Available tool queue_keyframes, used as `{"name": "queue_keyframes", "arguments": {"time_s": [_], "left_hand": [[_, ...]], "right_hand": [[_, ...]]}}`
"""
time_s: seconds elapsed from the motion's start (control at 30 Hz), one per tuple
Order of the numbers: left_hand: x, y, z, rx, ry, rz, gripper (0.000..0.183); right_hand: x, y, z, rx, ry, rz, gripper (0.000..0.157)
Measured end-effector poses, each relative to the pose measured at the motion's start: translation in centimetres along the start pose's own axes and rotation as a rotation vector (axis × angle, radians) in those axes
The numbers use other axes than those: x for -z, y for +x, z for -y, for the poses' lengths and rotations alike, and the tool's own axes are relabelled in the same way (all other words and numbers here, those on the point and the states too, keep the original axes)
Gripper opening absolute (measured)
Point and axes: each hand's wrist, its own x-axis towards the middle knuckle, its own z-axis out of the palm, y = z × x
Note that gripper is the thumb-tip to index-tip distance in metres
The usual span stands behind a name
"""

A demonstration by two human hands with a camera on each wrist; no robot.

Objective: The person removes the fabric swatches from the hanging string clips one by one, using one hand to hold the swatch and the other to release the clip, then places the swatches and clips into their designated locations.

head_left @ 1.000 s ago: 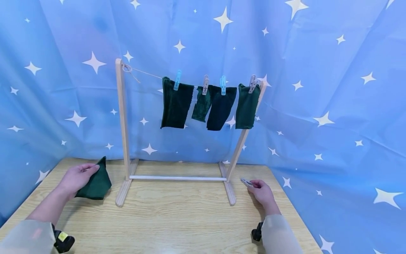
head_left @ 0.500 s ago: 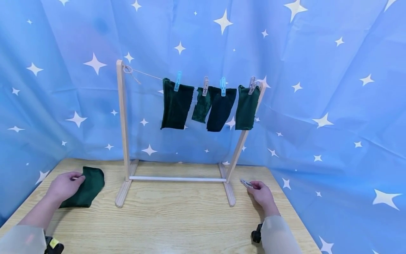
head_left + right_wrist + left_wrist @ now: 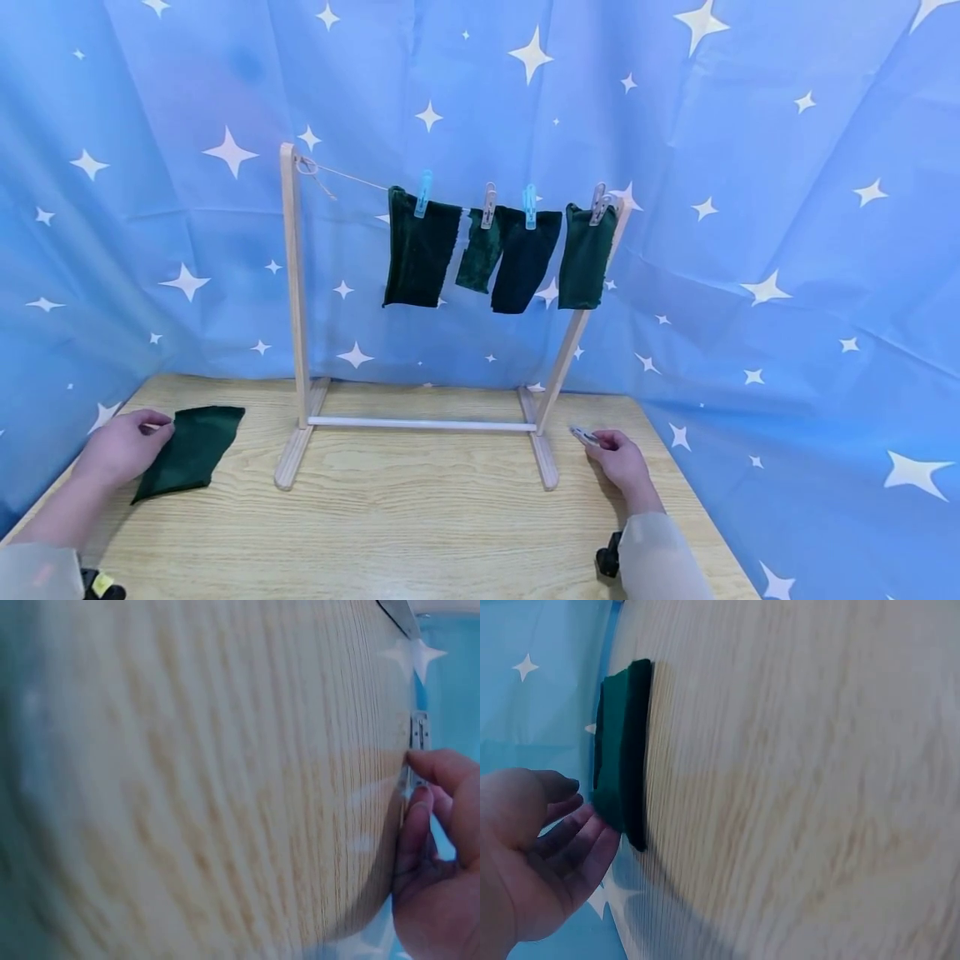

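Note:
A dark green cloth (image 3: 191, 450) lies on the left of the table. My left hand (image 3: 123, 446) is at its left edge. In the left wrist view, the thumb of the left hand (image 3: 532, 862) stands apart from the other fingers, whose tips touch the end of the cloth (image 3: 619, 750). My right hand (image 3: 624, 467) pinches a pale clothespin (image 3: 583, 436) between thumb and fingers, low over the table's right side. The right wrist view has this clothespin (image 3: 420, 733) sticking out past the fingertips of the right hand (image 3: 442, 862).
A wooden drying rack (image 3: 298, 292) stands at the table's back middle. Several dark green cloths (image 3: 423, 258) hang from its string (image 3: 348, 175), held by blue and greyish clothespins (image 3: 531, 207). A blue curtain (image 3: 750, 208) with white stars surrounds the table (image 3: 375, 533).
My left hand has moved left and toward me, setting the green cloth down flatter on the table, and its grip has loosened. The right hand with the clothespin has stayed in place.

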Motion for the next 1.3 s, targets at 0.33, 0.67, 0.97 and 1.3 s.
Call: {"name": "queue_keyframes", "arguments": {"time_s": [0.33, 0.67, 0.97, 1.3], "left_hand": [[-0.1, -0.7, -0.3, -0.104, 0.002, 0.256, 0.071], [0.1, -0.8, 0.6, -0.121, -0.031, 0.315, 0.076], [0.8, 0.0, 1.8, -0.120, 0.053, 0.353, 0.079], [0.7, 0.1, 2.4, -0.083, 0.097, 0.348, 0.085]], "right_hand": [[-0.1, 0.3, -0.7, -0.012, 0.000, 0.011, 0.043], [0.0, -0.5, -0.3, -0.056, -0.008, 0.017, 0.048], [-0.2, -0.6, -0.4, -0.054, -0.039, 0.002, 0.046], [-0.4, -0.4, -0.1, -0.035, -0.074, -0.019, 0.044]]}}
